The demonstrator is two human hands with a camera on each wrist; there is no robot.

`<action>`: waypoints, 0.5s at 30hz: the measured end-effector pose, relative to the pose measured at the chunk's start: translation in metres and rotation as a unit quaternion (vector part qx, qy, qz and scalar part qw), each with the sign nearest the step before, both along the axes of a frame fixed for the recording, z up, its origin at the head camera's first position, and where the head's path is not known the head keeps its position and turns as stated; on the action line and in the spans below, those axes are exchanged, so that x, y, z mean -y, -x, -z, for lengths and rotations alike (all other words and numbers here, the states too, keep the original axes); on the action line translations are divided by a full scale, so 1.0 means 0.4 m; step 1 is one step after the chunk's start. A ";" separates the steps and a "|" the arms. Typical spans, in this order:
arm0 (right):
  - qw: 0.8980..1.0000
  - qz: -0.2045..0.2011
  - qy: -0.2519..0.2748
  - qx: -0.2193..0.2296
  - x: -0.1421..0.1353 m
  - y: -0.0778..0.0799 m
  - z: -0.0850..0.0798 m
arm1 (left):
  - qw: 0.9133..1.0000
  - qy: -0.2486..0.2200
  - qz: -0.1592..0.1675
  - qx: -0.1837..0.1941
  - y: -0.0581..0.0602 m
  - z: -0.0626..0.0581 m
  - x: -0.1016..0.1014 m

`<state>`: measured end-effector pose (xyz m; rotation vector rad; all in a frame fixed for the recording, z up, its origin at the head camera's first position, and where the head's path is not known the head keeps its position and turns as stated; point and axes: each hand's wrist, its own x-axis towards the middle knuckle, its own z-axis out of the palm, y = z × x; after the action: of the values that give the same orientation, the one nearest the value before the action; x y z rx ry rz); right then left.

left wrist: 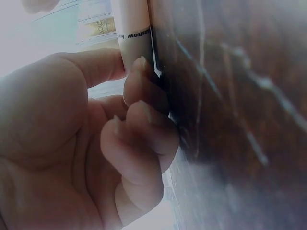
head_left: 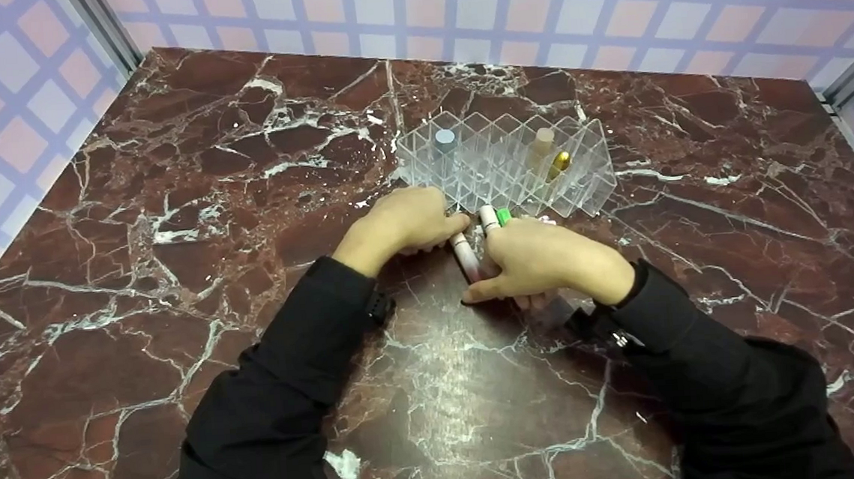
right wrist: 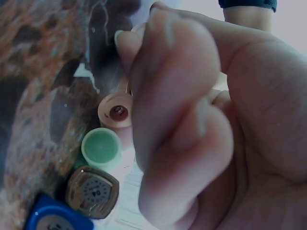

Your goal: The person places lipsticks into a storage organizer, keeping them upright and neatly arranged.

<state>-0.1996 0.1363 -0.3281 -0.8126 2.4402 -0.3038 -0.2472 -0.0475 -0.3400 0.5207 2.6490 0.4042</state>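
My left hand (head_left: pixel 412 216) pinches the white-capped end of a lip gloss tube (head_left: pixel 464 256) between thumb and fingers. Dark lettering circles this tube (left wrist: pixel 133 36) in the left wrist view. My right hand (head_left: pixel 541 258) is curled at the tube's near, pinkish end, its thumb beside it; its fingers (right wrist: pixel 175 72) hide most of the contact. Under and beside the right hand lie a white-capped tube (head_left: pixel 488 216) and a green-topped tube (head_left: pixel 503 217). The right wrist view shows ends of a peach tube (right wrist: pixel 115 109), a green tube (right wrist: pixel 101 147) and a brown tube (right wrist: pixel 92 191).
Just beyond the hands stands a clear organizer (head_left: pixel 497 163) with diamond compartments. It holds a blue-grey tube (head_left: pixel 445 144), a beige tube (head_left: pixel 541 145) and a gold tube (head_left: pixel 558 164). A blue-ended item (right wrist: pixel 55 215) lies by the row. The marbled table (head_left: pixel 242 170) meets checkered walls.
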 end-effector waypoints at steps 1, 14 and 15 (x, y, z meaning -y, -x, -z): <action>1.000 0.002 -0.001 0.001 0.000 0.000 0.000 | 1.000 0.000 -0.001 0.000 0.000 0.000 0.000; 1.000 -0.002 -0.002 -0.002 0.001 -0.002 -0.002 | 1.000 0.000 -0.005 -0.004 0.001 -0.001 0.003; 1.000 -0.002 -0.002 -0.001 0.002 -0.001 -0.002 | 1.000 0.000 -0.005 -0.004 0.000 -0.001 0.003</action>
<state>-0.1990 0.1356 -0.3275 -0.8160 2.4403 -0.2963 -0.2473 -0.0488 -0.3394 0.5103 2.6608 0.4046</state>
